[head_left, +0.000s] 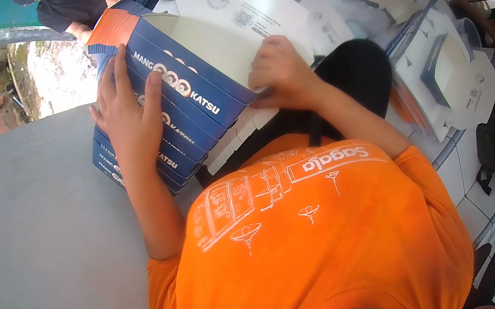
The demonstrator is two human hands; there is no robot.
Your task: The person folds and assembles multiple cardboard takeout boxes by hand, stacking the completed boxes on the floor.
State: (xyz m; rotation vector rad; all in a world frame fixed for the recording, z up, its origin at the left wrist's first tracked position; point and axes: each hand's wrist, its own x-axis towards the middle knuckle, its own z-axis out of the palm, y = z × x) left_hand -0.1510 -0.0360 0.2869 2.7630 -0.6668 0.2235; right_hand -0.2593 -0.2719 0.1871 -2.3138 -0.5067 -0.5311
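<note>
Head view shows the left hand (127, 113) spread flat, clamping nothing, against a leaning stack of blue flat boxes (177, 110) on the grey tabletop (41, 224), right hand (279, 73) pinching the white flap (236, 17) with its round seal; squaring edges first seems wise.

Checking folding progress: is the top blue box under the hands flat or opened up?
Opened up: the top blue box shows its pale inside, while the stack beneath lies flat.
</note>
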